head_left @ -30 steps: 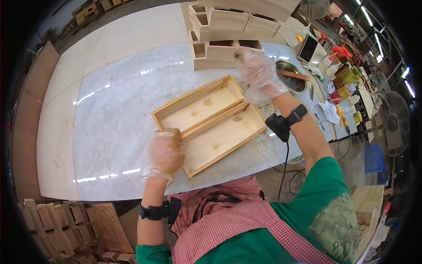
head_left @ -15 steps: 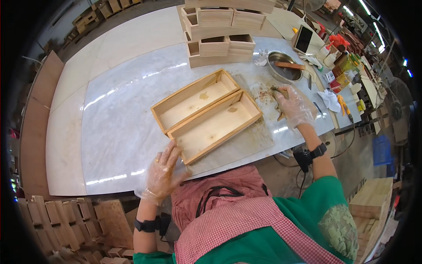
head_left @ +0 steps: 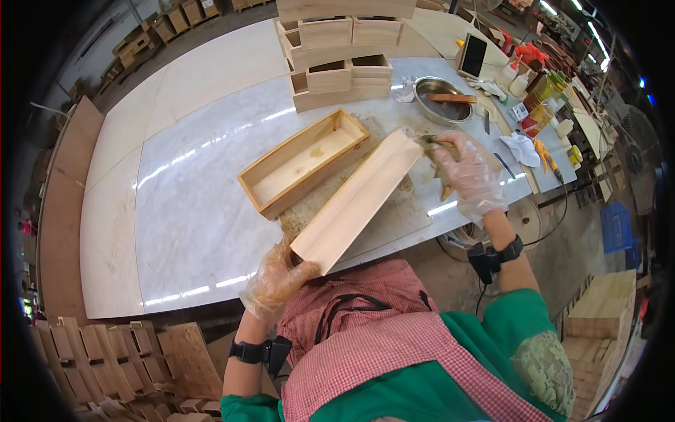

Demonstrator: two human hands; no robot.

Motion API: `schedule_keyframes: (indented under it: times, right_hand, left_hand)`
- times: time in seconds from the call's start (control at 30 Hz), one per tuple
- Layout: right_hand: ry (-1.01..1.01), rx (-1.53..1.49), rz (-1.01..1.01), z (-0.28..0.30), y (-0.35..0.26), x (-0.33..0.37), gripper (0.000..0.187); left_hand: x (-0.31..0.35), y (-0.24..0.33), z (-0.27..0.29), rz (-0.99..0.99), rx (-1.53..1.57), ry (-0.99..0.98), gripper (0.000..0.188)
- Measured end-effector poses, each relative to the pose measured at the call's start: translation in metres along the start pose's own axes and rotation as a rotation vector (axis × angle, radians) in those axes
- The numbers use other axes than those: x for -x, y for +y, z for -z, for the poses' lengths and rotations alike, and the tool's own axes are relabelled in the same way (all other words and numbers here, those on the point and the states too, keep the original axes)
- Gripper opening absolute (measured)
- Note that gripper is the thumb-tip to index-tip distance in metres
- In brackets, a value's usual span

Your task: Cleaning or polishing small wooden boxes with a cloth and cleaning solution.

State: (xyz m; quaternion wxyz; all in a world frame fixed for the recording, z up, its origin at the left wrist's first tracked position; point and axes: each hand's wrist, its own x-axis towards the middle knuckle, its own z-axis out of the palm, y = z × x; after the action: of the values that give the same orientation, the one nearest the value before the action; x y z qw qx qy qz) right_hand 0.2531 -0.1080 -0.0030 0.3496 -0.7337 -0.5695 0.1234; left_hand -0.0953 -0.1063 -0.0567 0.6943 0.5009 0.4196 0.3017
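Observation:
A long, narrow wooden box is tipped on edge, its pale bare side facing up. My left hand, in a clear plastic glove, grips its near end. Close to the far end is my gloved right hand, closed around a crumpled, brown-stained rag. Whether the rag touches the box is hard to make out. Behind the tipped box lies a second open box, its rims yellowish and a damp-looking spot inside.
Stacked pale wooden boxes stand at the far side of the plastic-covered table. A steel bowl holds a wood-handled brush. To the right are bottles, a white cloth and an orange-handled tool.
My left hand has taken hold of the nearer box and tipped it up, apart from the other box. My right hand, still with the rag, has stayed near the box's far end.

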Motion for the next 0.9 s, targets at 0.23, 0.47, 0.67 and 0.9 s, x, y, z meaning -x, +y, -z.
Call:
schedule_keyframes:
  times: [0.23, 0.47, 0.67, 0.9]
  right_hand:
    - [-0.1, 0.157, 0.767, -0.104, -0.057, 0.02, 0.018]
    - [0.645, 1.42, 1.034, -0.128, 0.068, -0.054, 0.019]
    - [-0.112, 0.25, 0.697, -0.106, -0.022, -0.021, 0.021]
    - [-0.032, 0.406, 0.712, -0.126, -0.013, -0.012, 0.018]
  left_hand:
    - [-0.02, -0.038, 0.003, -0.272, -0.374, 0.022, 0.077]
    - [-0.026, -0.045, -0.006, -0.357, -0.483, 0.081, 0.071]
    - [-0.025, -0.068, 0.004, -0.389, -0.564, 0.185, 0.07]
    - [-0.021, -0.046, -0.003, -0.367, -0.494, 0.124, 0.068]
